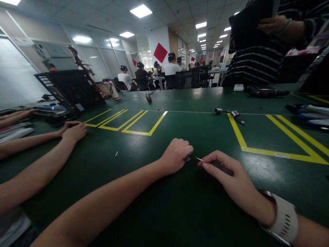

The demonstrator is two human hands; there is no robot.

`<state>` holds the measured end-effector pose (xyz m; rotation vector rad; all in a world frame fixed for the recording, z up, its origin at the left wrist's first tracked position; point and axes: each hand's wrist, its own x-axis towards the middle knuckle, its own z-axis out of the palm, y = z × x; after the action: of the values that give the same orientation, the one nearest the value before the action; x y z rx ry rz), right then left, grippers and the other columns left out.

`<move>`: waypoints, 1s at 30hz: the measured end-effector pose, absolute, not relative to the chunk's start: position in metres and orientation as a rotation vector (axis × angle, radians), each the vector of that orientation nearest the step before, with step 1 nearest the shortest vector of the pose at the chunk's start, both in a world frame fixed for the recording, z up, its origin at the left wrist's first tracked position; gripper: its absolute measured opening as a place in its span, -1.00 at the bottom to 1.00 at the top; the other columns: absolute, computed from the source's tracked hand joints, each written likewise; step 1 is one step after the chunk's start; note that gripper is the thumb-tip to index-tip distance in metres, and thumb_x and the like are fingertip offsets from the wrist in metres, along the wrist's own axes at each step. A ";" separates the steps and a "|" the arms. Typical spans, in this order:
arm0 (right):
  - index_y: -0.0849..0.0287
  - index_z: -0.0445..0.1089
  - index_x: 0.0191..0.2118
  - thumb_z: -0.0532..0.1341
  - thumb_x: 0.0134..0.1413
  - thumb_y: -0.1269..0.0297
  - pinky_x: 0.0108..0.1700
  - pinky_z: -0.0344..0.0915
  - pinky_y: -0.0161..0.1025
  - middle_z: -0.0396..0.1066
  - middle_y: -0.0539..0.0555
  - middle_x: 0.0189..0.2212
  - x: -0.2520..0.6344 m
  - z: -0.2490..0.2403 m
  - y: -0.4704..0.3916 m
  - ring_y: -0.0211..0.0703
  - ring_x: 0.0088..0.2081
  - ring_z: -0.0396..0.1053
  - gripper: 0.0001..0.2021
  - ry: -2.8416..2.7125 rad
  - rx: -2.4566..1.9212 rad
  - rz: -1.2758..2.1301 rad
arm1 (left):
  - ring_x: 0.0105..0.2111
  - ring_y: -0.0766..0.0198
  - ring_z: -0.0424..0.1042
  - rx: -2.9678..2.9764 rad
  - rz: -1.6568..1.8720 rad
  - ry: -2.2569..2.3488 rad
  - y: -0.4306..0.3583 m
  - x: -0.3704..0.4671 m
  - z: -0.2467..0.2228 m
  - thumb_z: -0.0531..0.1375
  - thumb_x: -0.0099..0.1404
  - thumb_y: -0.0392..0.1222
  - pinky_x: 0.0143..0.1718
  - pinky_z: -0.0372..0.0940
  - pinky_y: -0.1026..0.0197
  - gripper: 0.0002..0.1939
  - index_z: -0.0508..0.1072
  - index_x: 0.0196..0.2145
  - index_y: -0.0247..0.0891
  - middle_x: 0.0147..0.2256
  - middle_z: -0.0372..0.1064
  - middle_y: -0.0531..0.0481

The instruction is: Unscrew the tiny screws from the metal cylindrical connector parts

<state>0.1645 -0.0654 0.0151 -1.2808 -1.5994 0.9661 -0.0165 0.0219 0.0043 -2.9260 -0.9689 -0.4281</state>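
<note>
As the head view shows, one small dark metal part (pixel 189 157) projects from the left hand (pixel 177 156), whose fingers wrap it tightly. Right hand (pixel 232 171): right of the part, thumb and fingers pinching a thin-shafted tool (pixel 224 168), tip aimed at the part; contact cannot be told. Green table (pixel 144 171): beneath the part. Handling, as judged: part gripped firmly, shaft kept aligned, pressure light, left fingers clear of the tip.

From my remote seat I can read no wording. The red diamond sign (pixel 160 52) on the white pillar (pixel 161 34) bears a dark design too blurred to decipher; any print on the pale patch (pixel 282 155) along the yellow tape (pixel 257 151) escapes me.
</note>
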 end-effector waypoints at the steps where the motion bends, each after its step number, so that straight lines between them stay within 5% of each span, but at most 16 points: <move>1: 0.11 0.43 -0.39 0.19 0.03 0.18 -0.24 0.25 -0.10 0.46 0.05 -0.37 0.166 0.015 -0.064 -0.05 -0.28 0.39 -0.86 -1.529 -1.268 1.049 | -0.37 0.25 0.24 -2.937 -0.443 -0.972 0.022 -0.017 0.004 0.03 0.18 -0.41 -0.35 0.04 0.20 -0.90 0.28 -0.43 -0.27 -0.43 0.29 0.00; 11: 0.16 0.40 -0.40 0.23 0.01 0.24 -0.13 0.24 -0.13 0.49 0.06 -0.35 0.168 0.011 -0.057 -0.11 -0.22 0.40 -0.89 -1.082 -1.053 1.420 | -0.43 0.33 0.26 -3.179 -0.810 -1.064 0.030 -0.019 0.002 0.12 0.23 -0.20 -0.33 0.15 0.25 -0.85 0.26 -0.47 -0.27 -0.46 0.27 0.05; 20: 0.10 0.41 -0.37 0.18 0.04 0.17 -0.30 0.24 -0.15 0.44 0.03 -0.39 0.165 0.016 -0.066 -0.09 -0.32 0.37 -0.86 -1.570 -1.284 0.998 | -0.38 0.25 0.26 -2.956 -0.522 -1.079 0.024 -0.017 0.003 0.05 0.13 -0.44 -0.34 0.07 0.21 -0.88 0.30 -0.42 -0.28 -0.44 0.30 0.02; 30: 0.15 0.41 -0.40 0.23 0.01 0.24 -0.13 0.21 -0.13 0.49 0.06 -0.36 0.169 0.013 -0.055 -0.09 -0.22 0.38 -0.89 -1.142 -1.089 1.416 | -0.40 0.32 0.26 -3.114 -0.753 -0.980 0.028 -0.021 0.001 0.09 0.16 -0.39 -0.29 0.10 0.24 -0.93 0.27 -0.44 -0.29 -0.45 0.27 0.05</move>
<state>0.1691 -0.0547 0.0130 -1.0885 -1.1422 1.4158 -0.0206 0.0282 0.0005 -3.1140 -0.9800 -0.7534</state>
